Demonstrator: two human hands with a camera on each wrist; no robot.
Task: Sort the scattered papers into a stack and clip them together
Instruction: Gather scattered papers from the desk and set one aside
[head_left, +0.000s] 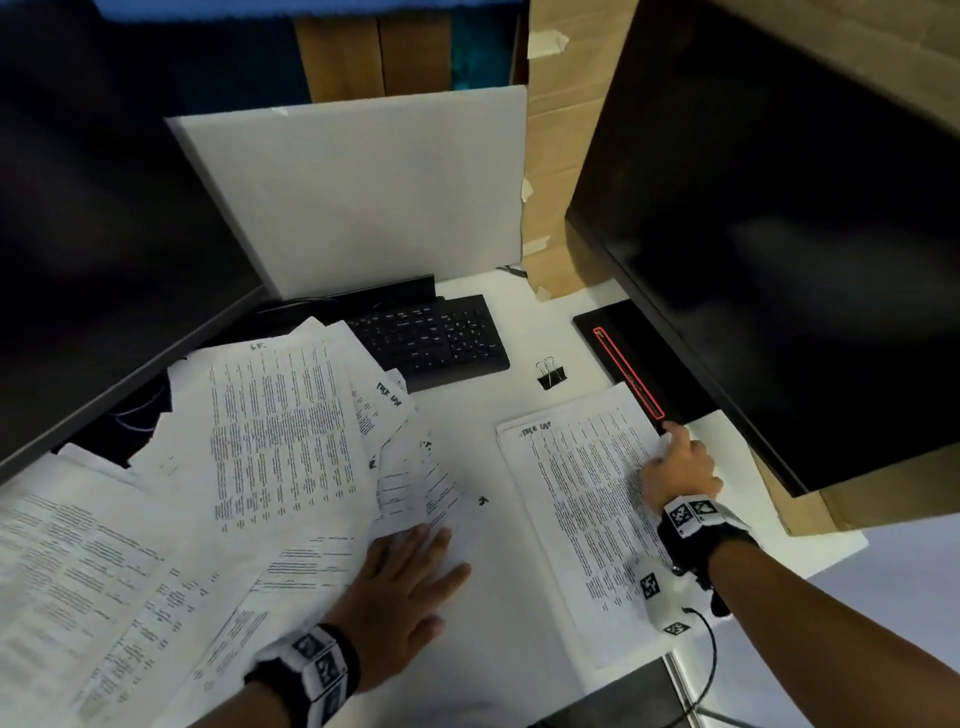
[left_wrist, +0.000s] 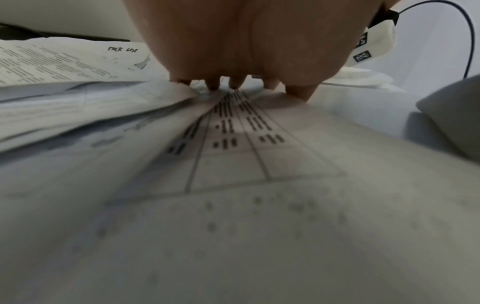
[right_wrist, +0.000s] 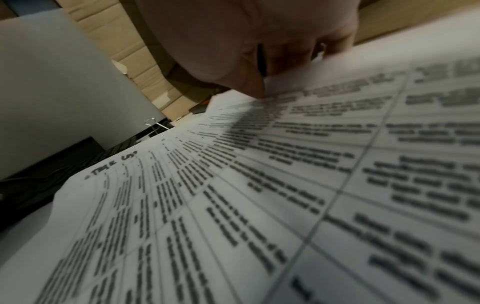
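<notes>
Head view: white desk (head_left: 519, 322). Scattered papers (head_left: 270, 447) spread across its left half; left hand (head_left: 402, 587) lies flat on them, fingers straight. Neat stack (head_left: 587, 499) at right; right hand (head_left: 678, 467) curls around its far-right corner, thumb on top. Binder clip (head_left: 550, 373) lies free between keyboard (head_left: 441, 338) and stack.

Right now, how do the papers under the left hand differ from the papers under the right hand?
The scattered papers under the left hand fan out crooked and overlapping, reaching over the keyboard; the stacked papers under the right hand lie roughly squared in one pile. The left hand presses flat on its sheets; the right hand's fingers curl at the stack's far edge. Both hold printed tables, some headed by handwriting. The binder clip touches neither.
</notes>
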